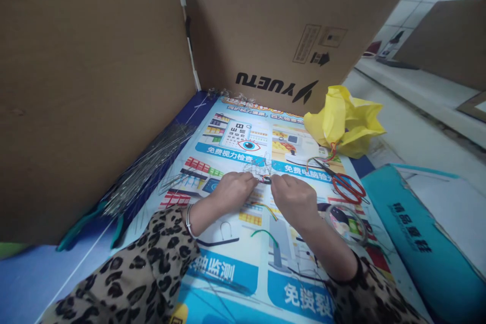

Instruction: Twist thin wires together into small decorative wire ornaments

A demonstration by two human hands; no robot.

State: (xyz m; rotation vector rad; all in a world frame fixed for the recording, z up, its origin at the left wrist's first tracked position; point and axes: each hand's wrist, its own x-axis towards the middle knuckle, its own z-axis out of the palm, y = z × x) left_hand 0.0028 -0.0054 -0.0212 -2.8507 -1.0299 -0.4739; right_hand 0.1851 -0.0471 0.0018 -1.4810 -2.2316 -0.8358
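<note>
My left hand and my right hand meet over a printed poster on the table. Both are closed in a pinch on a small piece of thin wire work with a red and dark bit in it, held between the fingertips. A tangle of fine wire lies just beyond the fingers. Both forearms wear leopard-print sleeves, and a silver bangle sits on the left wrist.
A bundle of straight thin wires lies at the left by teal-handled pliers. Red-handled scissors, a wire coil and a yellow plastic bag are at the right. Cardboard walls stand behind and left. A teal box lies at the right.
</note>
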